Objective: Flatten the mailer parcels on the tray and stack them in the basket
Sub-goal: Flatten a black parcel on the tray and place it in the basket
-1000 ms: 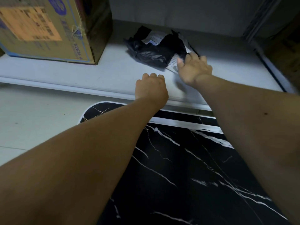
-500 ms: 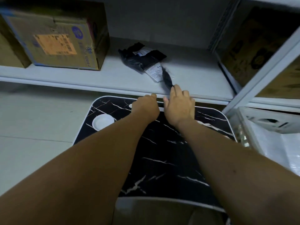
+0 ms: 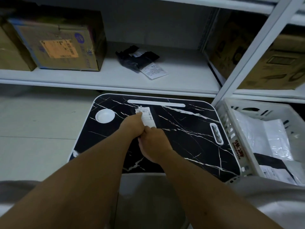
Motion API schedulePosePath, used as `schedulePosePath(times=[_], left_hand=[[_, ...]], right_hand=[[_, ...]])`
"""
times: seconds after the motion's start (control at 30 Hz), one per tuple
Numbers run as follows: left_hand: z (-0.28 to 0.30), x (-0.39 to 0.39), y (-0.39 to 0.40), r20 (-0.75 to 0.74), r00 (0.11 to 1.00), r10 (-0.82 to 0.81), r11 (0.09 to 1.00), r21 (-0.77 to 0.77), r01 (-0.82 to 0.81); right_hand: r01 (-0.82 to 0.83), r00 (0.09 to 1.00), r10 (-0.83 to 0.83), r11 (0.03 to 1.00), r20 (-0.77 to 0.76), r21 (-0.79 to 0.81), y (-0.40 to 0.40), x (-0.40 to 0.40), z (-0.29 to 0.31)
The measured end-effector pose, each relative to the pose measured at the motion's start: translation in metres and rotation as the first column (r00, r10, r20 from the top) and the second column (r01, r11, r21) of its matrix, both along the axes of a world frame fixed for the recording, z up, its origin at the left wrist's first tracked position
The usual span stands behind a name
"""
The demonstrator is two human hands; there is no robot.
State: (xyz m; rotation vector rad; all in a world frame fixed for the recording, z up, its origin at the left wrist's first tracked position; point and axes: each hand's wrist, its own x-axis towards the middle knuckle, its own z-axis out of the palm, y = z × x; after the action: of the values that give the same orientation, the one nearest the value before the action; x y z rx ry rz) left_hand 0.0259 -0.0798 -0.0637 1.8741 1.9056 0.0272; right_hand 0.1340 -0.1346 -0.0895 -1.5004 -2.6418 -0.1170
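Note:
A black mailer parcel with a white label [image 3: 147, 119] lies on the black marble-patterned tray [image 3: 189, 129], near its middle. My left hand [image 3: 132, 125] holds the parcel's left side, fingers curled at the label. My right hand [image 3: 154, 143] grips its near end, just below the left hand. More crumpled black mailers [image 3: 137, 59] with a white label lie on the white shelf behind the tray. The white plastic basket [image 3: 231, 129] stands to the tray's right and holds flattened mailers.
Cardboard boxes [image 3: 57, 45] stand on the shelf [image 3: 99, 78] at left, and more boxes [image 3: 272, 63] fill the right bay behind a white upright [image 3: 247, 52]. The tray has a round white cup recess [image 3: 105, 115] and a slot handle [image 3: 216, 133]. Pale floor lies left.
Both hands drew back from the shelf to the tray, bringing one black mailer with them. The view pulled back and now shows the basket.

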Motion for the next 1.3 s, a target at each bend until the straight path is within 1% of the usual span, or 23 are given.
schedulePosePath(times=[0.07,0.13,0.17,0.23,0.27,0.3,0.33,0.4,0.47,0.53,0.63,0.77,0.9,1.03,1.1,1.13,1.23,1.3], left_hand=[[-0.007,-0.004,-0.005,-0.02,0.999,-0.032,0.999,-0.019,0.031],[-0.014,-0.006,-0.008,-0.05,0.996,-0.067,0.997,-0.039,0.066],[-0.016,-0.007,-0.009,-0.062,0.996,-0.06,0.998,-0.038,0.058],[-0.017,-0.007,-0.013,-0.076,0.997,0.004,1.0,-0.005,-0.005],[-0.017,-0.006,-0.015,-0.098,0.995,0.03,0.999,0.029,-0.028],[-0.017,-0.004,-0.018,-0.144,0.989,0.024,0.997,0.08,-0.013],[-0.019,-0.001,-0.02,-0.2,0.98,-0.007,0.99,0.137,0.035],[-0.028,0.007,-0.021,-0.296,0.95,-0.097,0.965,0.205,0.162],[-0.039,0.013,-0.024,-0.358,0.918,-0.174,0.955,0.168,0.246],[-0.051,0.012,-0.027,-0.364,0.91,-0.197,0.963,0.1,0.248],[-0.066,0.004,-0.028,-0.302,0.936,-0.182,0.976,0.059,0.209],[-0.071,-0.003,-0.027,-0.244,0.948,-0.203,0.976,0.024,0.215],[-0.075,-0.003,-0.025,-0.191,0.959,-0.209,0.977,-0.004,0.213],[-0.073,-0.002,-0.022,-0.179,0.966,-0.184,0.983,-0.02,0.184],[-0.07,0.003,-0.02,-0.207,0.966,-0.152,0.986,0.033,0.162],[-0.065,0.004,-0.017,-0.239,0.962,-0.134,0.984,0.084,0.158],[-0.052,0.01,-0.003,-0.339,0.934,-0.111,0.953,0.23,0.197],[-0.048,0.011,0.008,-0.365,0.922,-0.127,0.933,0.272,0.236]], right_hand=[[-0.054,0.999,0.054,0.998,-0.003,-0.03,-0.003,0.001,-0.005],[-0.058,0.998,0.056,0.998,-0.043,-0.041,-0.004,0.004,-0.007],[-0.038,0.994,0.035,0.999,-0.1,-0.031,-0.003,0.007,-0.006],[0.067,0.972,-0.067,0.998,-0.224,-0.01,0.001,0.014,-0.003],[0.139,0.963,-0.14,0.99,-0.23,-0.021,0.005,0.018,-0.003],[0.195,0.96,-0.198,0.98,-0.197,-0.038,0.01,0.021,-0.003],[0.232,0.956,-0.243,0.969,-0.163,-0.083,0.015,0.024,-0.004],[0.258,0.956,-0.277,0.951,-0.095,-0.173,0.025,0.028,-0.008],[0.226,0.972,-0.236,0.942,-0.008,-0.25,0.033,0.026,-0.017],[0.213,0.977,-0.209,0.926,0.047,-0.311,0.035,0.024,-0.029],[0.198,0.979,-0.202,0.91,0.028,-0.365,0.04,0.027,-0.041],[0.159,0.986,-0.167,0.921,0.008,-0.355,0.043,0.032,-0.046],[0.166,0.981,-0.193,0.915,-0.037,-0.368,0.043,0.033,-0.051],[0.188,0.973,-0.226,0.893,-0.045,-0.409,0.046,0.032,-0.051],[0.207,0.965,-0.254,0.886,-0.06,-0.415,0.048,0.026,-0.049],[0.218,0.961,-0.267,0.891,-0.073,-0.398,0.05,0.022,-0.046],[0.25,0.963,-0.267,0.941,-0.048,-0.229,0.063,0.012,-0.034],[0.255,0.962,-0.267,0.955,-0.061,-0.153,0.078,0.008,-0.03]])
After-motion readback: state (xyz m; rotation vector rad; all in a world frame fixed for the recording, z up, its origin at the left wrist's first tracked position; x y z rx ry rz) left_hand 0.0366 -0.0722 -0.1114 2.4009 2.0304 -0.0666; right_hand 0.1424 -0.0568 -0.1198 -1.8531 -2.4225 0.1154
